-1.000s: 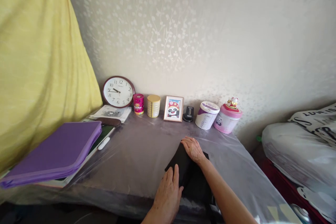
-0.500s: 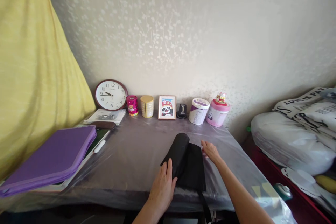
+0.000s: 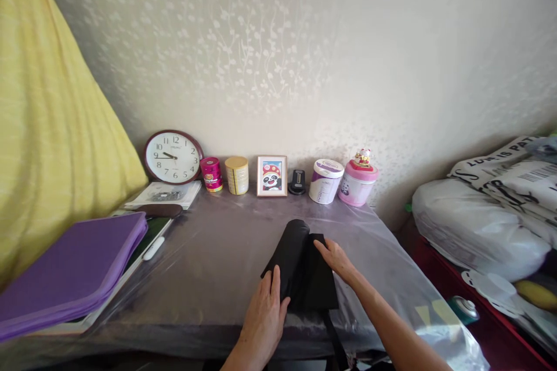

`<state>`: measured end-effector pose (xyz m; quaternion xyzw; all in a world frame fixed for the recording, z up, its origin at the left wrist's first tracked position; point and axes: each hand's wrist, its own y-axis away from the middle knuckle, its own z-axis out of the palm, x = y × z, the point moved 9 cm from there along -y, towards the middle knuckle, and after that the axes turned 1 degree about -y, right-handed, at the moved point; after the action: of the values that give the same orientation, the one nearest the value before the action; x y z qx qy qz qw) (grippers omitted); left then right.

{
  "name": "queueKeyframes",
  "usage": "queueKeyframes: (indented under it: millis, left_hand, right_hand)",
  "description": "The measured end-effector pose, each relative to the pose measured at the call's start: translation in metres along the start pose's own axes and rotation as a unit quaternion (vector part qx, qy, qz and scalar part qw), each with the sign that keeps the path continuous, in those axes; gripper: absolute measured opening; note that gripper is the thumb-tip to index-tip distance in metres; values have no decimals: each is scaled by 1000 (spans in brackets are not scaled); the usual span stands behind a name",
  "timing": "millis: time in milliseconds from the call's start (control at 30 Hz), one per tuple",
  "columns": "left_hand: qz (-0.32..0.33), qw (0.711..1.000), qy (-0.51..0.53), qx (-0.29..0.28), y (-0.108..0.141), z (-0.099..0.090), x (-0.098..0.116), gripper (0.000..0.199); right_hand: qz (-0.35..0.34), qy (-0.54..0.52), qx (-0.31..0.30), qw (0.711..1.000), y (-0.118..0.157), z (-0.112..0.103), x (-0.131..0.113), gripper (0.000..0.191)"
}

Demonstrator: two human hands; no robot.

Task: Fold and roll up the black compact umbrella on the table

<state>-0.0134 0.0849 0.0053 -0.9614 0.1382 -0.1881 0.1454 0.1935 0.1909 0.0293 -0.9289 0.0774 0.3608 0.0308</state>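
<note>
Head view: a black cloth (image 3: 300, 269) is shown partly rolled near the table's (image 3: 209, 266) front edge, a flap (image 3: 322, 284) left flat. The roll (image 3: 290, 249) is covered by the outstretched left hand (image 3: 264, 310); the flap is touched by the right hand (image 3: 338, 258), any pinch unclear. A clock (image 3: 174, 156) is propped well behind, obstructing nothing.

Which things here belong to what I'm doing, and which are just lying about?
Seemingly in use:
Black cloth, partly rolled, with your left hand on the roll and right hand at the flat part
Black strap

Apparently lying about:
Clock
Purple folder
Pink tin
Picture frame
White tub
Pink tub
</note>
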Motion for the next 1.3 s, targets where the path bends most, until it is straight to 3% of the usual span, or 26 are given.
queueKeyframes:
  millis: [133, 333, 467, 933, 1167, 1300]
  left_hand:
    - [2, 1000, 0, 19, 1, -2, 0, 51]
    - [3, 1000, -13, 24, 2, -1, 0, 50]
    - [2, 1000, -13, 14, 2, 1, -1, 49]
    - [-34, 994, 24, -97, -4, 1, -4, 51]
    - [-9, 999, -1, -44, -4, 2, -6, 45]
    - [12, 999, -26, 19, -1, 5, -6, 42]
  right_hand:
    - [-21, -56, -41, 997, 8, 12, -12, 25]
    - [50, -199, -79, 976, 18, 22, -24, 23]
    - [55, -271, -70, 959, 22, 25, -41, 21]
    - [20, -225, -26, 974, 2, 49, -58, 19]
    - [9, -164, -22, 986, -7, 61, -55, 34]
    - [1, -191, -82, 978, -4, 71, -62, 40]
